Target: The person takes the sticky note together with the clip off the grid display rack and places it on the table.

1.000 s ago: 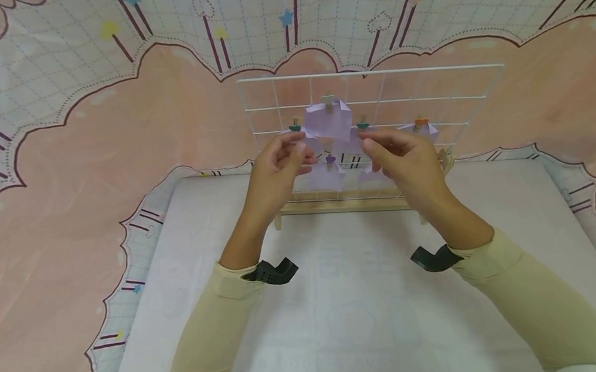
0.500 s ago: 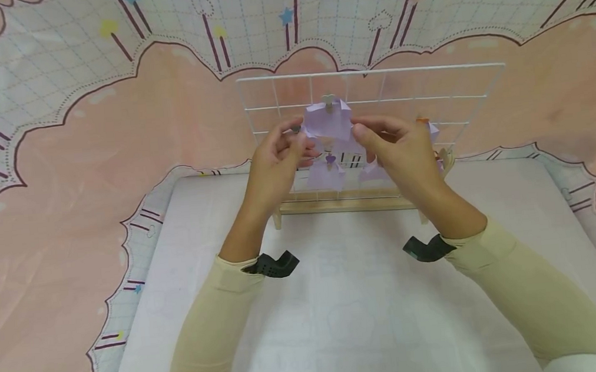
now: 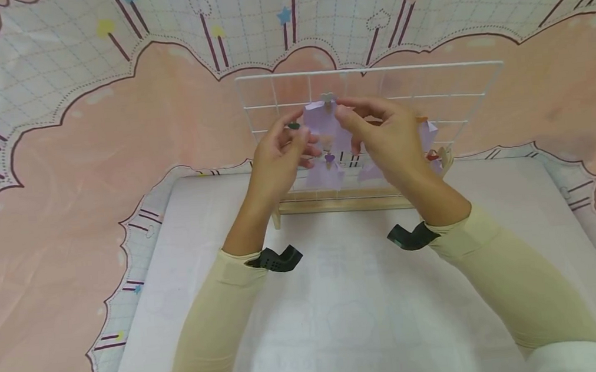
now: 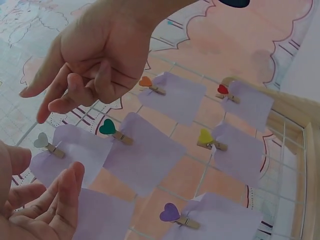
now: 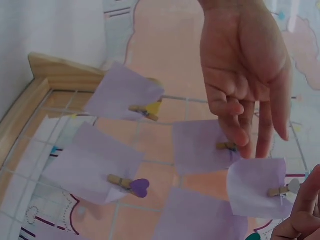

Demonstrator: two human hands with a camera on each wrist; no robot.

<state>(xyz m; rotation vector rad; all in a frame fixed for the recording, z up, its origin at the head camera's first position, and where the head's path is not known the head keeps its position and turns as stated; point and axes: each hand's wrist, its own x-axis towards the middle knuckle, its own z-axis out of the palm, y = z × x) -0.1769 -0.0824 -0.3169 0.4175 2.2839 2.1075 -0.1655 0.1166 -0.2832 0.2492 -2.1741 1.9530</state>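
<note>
Lilac paper notes hang on a white wire grid (image 3: pixel 399 69), each under a small wooden clothespin with a coloured heart. The top note (image 3: pixel 317 119) hangs under a clothespin with a pale heart (image 4: pixel 41 140). My left hand (image 3: pixel 278 161) is at the note's left side, fingers loosely bent, near the green-heart clothespin (image 3: pixel 293 125). My right hand (image 3: pixel 386 137) is at its upper right, close to the pale heart. In the right wrist view, the right hand (image 5: pixel 245 65) hangs above the note (image 5: pixel 257 187) with thumb and fingers apart, holding nothing. Neither hand visibly pinches a note.
Other notes carry clothespins with orange (image 4: pixel 145 81), red (image 4: pixel 222 89), yellow (image 4: pixel 205 136) and purple (image 4: pixel 170 212) hearts. A wooden base (image 3: pixel 347 201) supports the grid on a white table (image 3: pixel 340 300). Patterned pink cloth (image 3: pixel 113 137) hangs behind.
My right hand has moved left and up, from beside the right green-heart clothespin to the top note's upper right corner. The left hand has barely moved.
</note>
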